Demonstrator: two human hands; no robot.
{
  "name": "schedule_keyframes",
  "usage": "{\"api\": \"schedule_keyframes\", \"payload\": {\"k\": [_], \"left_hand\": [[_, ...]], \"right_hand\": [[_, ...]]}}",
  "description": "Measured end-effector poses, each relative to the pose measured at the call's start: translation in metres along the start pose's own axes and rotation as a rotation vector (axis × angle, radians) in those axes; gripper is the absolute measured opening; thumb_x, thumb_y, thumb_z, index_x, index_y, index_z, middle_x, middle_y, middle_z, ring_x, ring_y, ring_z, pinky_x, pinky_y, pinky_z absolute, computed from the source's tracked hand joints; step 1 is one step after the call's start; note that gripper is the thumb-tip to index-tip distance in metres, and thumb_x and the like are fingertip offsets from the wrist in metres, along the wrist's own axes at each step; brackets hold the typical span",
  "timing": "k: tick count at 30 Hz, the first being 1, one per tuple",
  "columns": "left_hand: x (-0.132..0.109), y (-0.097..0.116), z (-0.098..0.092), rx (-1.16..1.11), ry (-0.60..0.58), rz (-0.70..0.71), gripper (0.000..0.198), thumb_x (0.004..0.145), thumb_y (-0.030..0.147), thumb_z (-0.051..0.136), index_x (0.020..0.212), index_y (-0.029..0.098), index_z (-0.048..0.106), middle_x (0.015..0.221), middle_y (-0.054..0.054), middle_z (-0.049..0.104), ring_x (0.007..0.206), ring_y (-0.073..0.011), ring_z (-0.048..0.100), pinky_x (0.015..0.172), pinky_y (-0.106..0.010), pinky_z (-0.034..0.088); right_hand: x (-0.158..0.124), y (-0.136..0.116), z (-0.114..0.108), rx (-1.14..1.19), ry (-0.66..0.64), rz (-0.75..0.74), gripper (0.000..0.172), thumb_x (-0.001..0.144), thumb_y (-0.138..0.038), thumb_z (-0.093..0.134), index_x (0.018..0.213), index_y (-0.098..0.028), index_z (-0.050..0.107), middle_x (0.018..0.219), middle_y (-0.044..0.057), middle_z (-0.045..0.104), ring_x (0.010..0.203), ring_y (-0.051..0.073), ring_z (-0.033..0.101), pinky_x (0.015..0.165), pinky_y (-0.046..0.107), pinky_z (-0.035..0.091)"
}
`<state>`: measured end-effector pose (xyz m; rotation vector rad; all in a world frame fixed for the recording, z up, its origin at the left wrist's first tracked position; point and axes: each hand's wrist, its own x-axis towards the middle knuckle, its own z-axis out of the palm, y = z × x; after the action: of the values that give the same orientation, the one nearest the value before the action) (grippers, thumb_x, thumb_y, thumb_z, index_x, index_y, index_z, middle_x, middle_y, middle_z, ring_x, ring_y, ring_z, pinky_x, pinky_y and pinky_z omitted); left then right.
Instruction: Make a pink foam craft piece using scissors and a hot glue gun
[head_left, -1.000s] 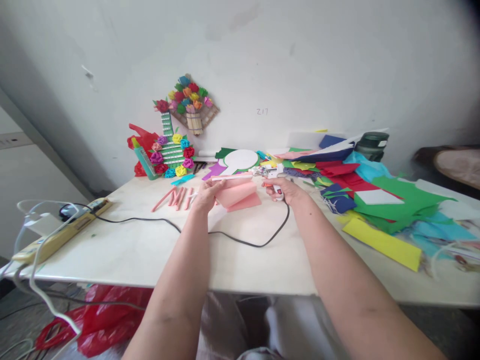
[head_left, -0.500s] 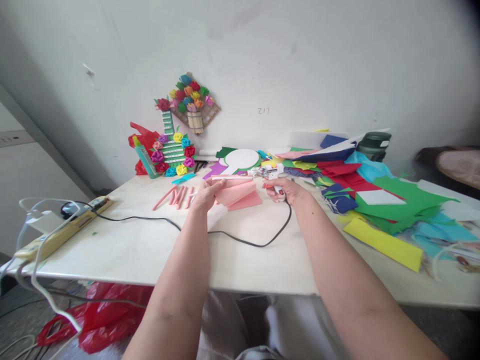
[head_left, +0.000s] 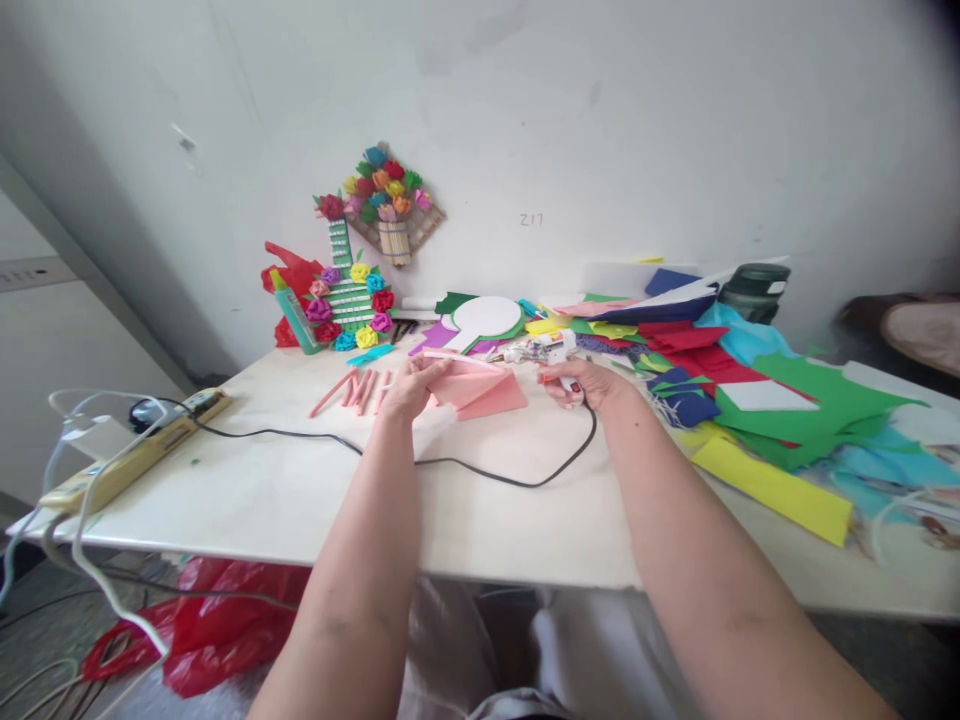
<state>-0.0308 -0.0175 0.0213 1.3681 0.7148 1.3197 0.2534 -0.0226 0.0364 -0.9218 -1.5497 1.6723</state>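
Note:
My left hand [head_left: 412, 386] is closed on a sheet of pink paper [head_left: 474, 380], whose far edge is raised and shows a pale strip. Another flat pink sheet [head_left: 501, 398] lies under it on the table. In my right hand [head_left: 581, 386] is a white hot glue gun [head_left: 553, 350], its nozzle pointing left above the paper's far edge. A black cord [head_left: 517, 484] trails from the gun across the table. Several rolled pink paper tubes [head_left: 360, 391] lie left of my left hand.
A yellow power strip [head_left: 161, 446] with plugs sits at the left edge. Behind stand a green glue bottle [head_left: 295, 312] and a paper-flower craft [head_left: 352, 300]. Coloured sheets [head_left: 795, 405] pile up on the right, near a dark jar [head_left: 752, 292]. A red plastic bag [head_left: 225, 625] lies below the table.
My right hand and the glue gun have shifted slightly right, away from the paper. The left hand keeps hold of the pink paper, and the whole view has moved a little.

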Motion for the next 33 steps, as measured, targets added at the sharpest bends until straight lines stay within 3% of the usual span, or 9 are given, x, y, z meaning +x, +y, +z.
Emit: {"api": "schedule_keyframes", "payload": {"k": [9,17,25,33], "left_hand": [[0.000,0.001,-0.004,-0.051,0.072,0.043,0.026,0.056,0.029,0.077,0.071,0.013,0.062,0.062,-0.001,0.060,0.053,-0.0110,0.056,0.051,-0.022,0.045],[-0.001,0.002,-0.001,0.012,-0.008,0.001,0.028,0.057,0.031,0.076,0.075,0.012,0.064,0.057,-0.001,0.058,0.045,-0.0105,0.052,0.041,-0.022,0.040],[-0.001,0.002,0.000,0.028,-0.035,-0.048,0.028,0.058,0.035,0.075,0.062,0.012,0.061,0.047,0.000,0.050,0.042,-0.0109,0.049,0.037,-0.021,0.036],[0.000,-0.001,-0.001,0.017,-0.001,-0.050,0.036,0.057,0.035,0.076,0.082,0.010,0.066,0.061,-0.003,0.060,0.045,-0.0106,0.052,0.037,-0.021,0.037]], "right_hand": [[-0.002,0.001,0.001,0.111,-0.078,-0.070,0.020,0.068,-0.032,0.061,0.071,-0.013,0.059,0.043,-0.004,0.048,0.027,0.003,0.026,0.034,0.020,0.030],[0.004,0.001,0.010,0.113,-0.032,-0.062,0.022,0.065,-0.034,0.064,0.070,-0.013,0.059,0.048,-0.001,0.056,0.028,0.003,0.025,0.033,0.020,0.031],[0.008,0.003,0.013,0.112,-0.085,-0.023,0.024,0.066,-0.034,0.066,0.071,-0.012,0.058,0.049,-0.001,0.057,0.028,0.002,0.027,0.031,0.019,0.030],[0.009,0.002,0.018,0.117,-0.108,0.002,0.026,0.066,-0.037,0.065,0.072,-0.013,0.056,0.048,-0.002,0.056,0.027,0.002,0.027,0.031,0.018,0.029]]}}
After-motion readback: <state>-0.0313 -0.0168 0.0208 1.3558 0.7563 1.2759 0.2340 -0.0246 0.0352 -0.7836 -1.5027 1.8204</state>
